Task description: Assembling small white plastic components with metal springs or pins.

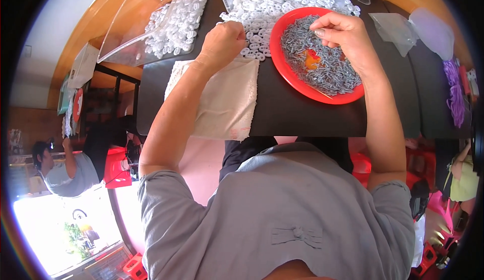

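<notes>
Clear bin [132,45]: I see it to the left of the left hand, small white pieces [174,28] piled behind its wall.
Beige cloth [227,98]: spread beneath the left wrist.
Left hand [226,42]: fingers curled inward; I can't tell whether they grip anything.
White rings [259,35]: heaped just right of that hand and beyond it.
Red plate [283,73]: under the right hand, full of grey metal pins [330,75].
Right hand [344,30]: thumb and fingers drawn together; I can't make out any catch.
Purple bundle [455,93]: well right of it.
</notes>
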A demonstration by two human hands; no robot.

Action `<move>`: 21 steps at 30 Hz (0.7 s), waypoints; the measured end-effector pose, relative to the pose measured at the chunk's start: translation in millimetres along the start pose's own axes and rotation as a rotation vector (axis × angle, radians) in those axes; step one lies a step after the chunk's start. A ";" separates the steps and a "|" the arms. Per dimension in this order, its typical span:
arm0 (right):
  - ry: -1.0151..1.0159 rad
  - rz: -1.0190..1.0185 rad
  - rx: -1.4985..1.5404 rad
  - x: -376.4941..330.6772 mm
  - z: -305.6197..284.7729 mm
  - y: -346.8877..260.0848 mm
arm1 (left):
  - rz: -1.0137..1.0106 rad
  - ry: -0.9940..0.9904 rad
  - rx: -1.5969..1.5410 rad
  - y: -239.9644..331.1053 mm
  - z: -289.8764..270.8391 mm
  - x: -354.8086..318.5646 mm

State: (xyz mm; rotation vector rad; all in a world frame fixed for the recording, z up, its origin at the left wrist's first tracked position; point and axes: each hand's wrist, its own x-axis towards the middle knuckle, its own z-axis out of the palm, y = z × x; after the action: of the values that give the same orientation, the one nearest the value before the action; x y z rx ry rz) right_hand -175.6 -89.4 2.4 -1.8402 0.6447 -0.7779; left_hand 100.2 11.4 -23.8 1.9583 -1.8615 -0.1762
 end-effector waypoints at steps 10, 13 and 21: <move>-0.007 0.035 0.042 0.9 -5.1 -4.3 | 0.033 0.028 -0.118 4.0 0.6 -1.7; 0.024 0.051 0.029 1.0 -6.7 -3.4 | 0.054 0.030 -0.117 3.3 3.1 -0.5; 0.039 0.061 0.101 1.1 -6.7 -6.1 | -0.086 0.087 -0.636 36.0 -14.9 -5.6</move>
State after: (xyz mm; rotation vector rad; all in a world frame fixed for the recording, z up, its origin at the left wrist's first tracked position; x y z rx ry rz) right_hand -179.5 -91.9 10.4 -1.7093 0.6716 -0.7942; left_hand 72.2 19.9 2.5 1.5654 -1.4274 -0.6155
